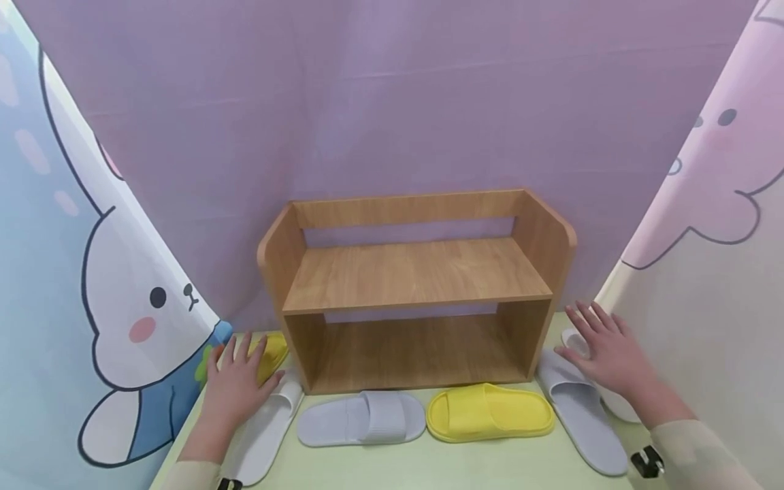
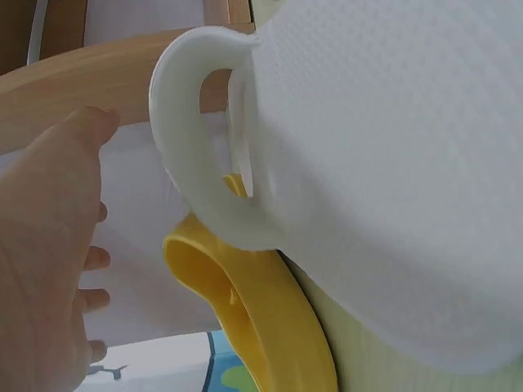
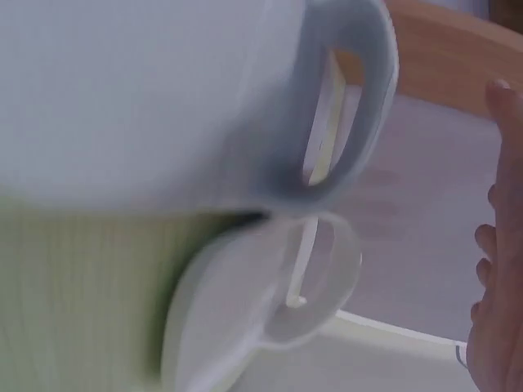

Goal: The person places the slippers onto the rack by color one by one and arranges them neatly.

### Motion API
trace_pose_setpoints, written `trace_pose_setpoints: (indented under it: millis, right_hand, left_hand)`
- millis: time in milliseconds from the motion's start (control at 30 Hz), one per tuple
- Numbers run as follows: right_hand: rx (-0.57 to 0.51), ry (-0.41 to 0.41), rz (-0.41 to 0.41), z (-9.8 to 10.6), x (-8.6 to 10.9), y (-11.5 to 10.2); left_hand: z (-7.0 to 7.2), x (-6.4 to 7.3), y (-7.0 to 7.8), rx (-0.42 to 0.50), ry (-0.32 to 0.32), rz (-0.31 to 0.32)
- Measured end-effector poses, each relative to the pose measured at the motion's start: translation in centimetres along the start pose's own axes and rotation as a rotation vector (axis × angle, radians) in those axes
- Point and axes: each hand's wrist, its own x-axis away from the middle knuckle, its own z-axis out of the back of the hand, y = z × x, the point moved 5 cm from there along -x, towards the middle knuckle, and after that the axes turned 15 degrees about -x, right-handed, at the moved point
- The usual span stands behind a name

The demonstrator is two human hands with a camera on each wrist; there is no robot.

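Your left hand [image 1: 235,389]: fingers spread, empty, near white slipper [image 1: 260,442] | Your right hand [image 1: 608,354]: likewise, near grey slipper [image 1: 586,425] | Both flank the wooden rack [image 1: 416,272] — apparently so you reach one per hand

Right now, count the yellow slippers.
2: one slipper before the wooden shelf, another slipper left of it, partly behind the left hand. Others could be hidden.

Purple bkgd cloth [image 1: 416,102], bunny-print panel [image 1: 113,286] L, pink-cartoon panel [image 1: 725,265] R, pale-grn tabletop [image 1: 429,466]
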Motion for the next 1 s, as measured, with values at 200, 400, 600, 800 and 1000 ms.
trace_pose_setpoints:
  millis: [200,400,600,800,1000]
  right_hand:
    - [-0.161,0.097,0.031,-0.5,-0.8,-1.5]
    - [-0.4,0.16,-0.018,-1.3,-0.6,-3.1]
    - [-0.498,0.182,-0.059,-2.3,-0.5,-4.3]
    - [-0.544,0.253,-0.052,-2.7,-0.1,-5.5]
    - [-0.58,0.304,-0.069,-3.4,0.3,-5.6]
  left_hand:
    - [-0.3,0.5,-1.1,0.054,-0.055,0.002]
    - [-1.4,1.3,-2.3,0.1,-0.064,0.015]
    - [-1.8,2.0,-3.8,0.121,-0.093,0.039]
    - [-2.1,2.5,-4.7,0.131,-0.134,0.067]
    - [-2.4,2.9,-5.4,0.148,-0.136,0.058]
